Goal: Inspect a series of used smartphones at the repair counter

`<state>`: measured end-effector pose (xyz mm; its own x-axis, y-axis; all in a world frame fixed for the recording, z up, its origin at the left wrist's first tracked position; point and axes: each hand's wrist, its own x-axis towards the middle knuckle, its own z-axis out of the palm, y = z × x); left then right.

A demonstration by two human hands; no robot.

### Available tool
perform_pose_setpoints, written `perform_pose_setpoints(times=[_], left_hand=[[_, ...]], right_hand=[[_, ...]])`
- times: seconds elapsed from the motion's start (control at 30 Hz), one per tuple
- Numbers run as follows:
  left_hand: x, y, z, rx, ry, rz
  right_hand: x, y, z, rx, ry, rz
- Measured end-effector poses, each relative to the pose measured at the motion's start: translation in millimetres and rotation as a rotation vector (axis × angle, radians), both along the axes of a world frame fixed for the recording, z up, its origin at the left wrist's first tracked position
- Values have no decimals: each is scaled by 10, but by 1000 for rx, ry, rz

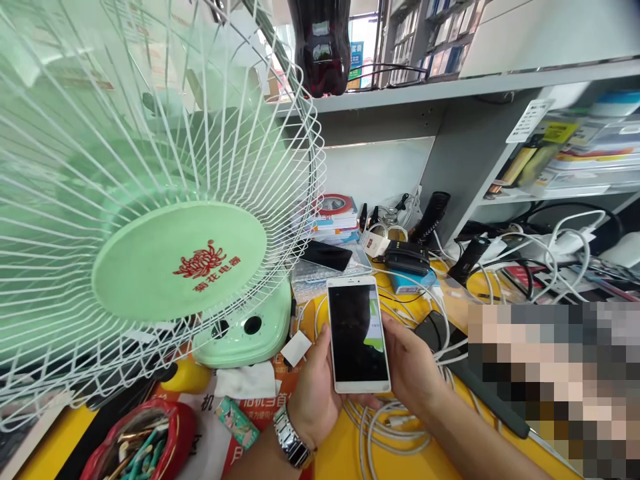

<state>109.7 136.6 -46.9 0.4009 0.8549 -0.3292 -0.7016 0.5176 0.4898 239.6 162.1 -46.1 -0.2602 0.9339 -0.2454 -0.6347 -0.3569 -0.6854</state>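
A white smartphone with a dark screen and a green patch at its right side is held upright between both hands. My left hand, with a metal watch on the wrist, grips its left edge, the thumb along the side. From the right, my right hand grips the other edge, and some fingers pass behind the phone out of sight. Below and behind it lies a coil of white cable on the yellow table. A second, black phone rests farther back.
A large green fan with a white wire guard fills the left. A red bowl of cigarette butts stands in front of it. Tangled cables and a grey shelf lie to the right. A dark bottle stands above. A pixelated area covers the lower right.
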Motion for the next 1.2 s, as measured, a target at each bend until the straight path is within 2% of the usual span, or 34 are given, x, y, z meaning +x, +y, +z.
perform_pose_setpoints(times=[0.33, 0.53, 0.77, 1.03, 1.2], left_hand=[[5, 20, -25, 2, -34, -12], [-5, 18, -32, -5, -8, 4], [-15, -6, 35, -51, 51, 62], [-12, -11, 17, -46, 30, 54], [7, 3, 13, -33, -1, 39]], right_hand=[[6, -7, -2, 46, 48, 55], [6, -1, -5, 31, 47, 10], [-30, -4, 27, 55, 73, -16], [-23, 2, -5, 100, 58, -6], [-14, -17, 32, 44, -4, -25]])
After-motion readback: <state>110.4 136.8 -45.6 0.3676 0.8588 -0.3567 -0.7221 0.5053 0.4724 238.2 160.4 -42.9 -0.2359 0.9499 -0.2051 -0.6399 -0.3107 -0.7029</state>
